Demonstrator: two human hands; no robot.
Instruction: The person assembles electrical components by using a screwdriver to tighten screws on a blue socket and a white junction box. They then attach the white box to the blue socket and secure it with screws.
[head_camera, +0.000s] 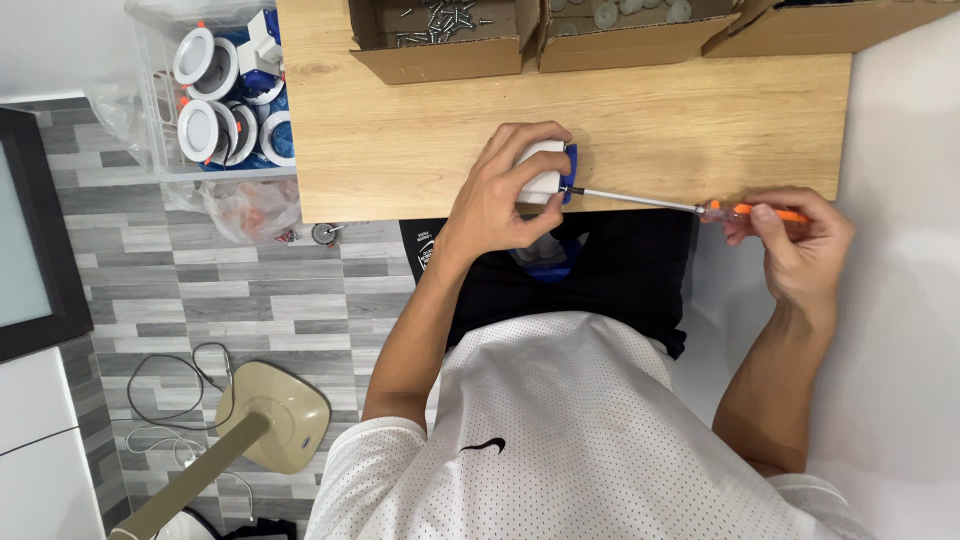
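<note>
The left hand (500, 190) grips a small white and blue fitting (548, 172) at the front edge of the wooden table (400, 130). The right hand (795, 240), just off the table's front right corner, pinches the orange handle of a screwdriver (690, 207) whose tip meets the fitting. Cardboard boxes (440, 50) line the back edge.
</note>
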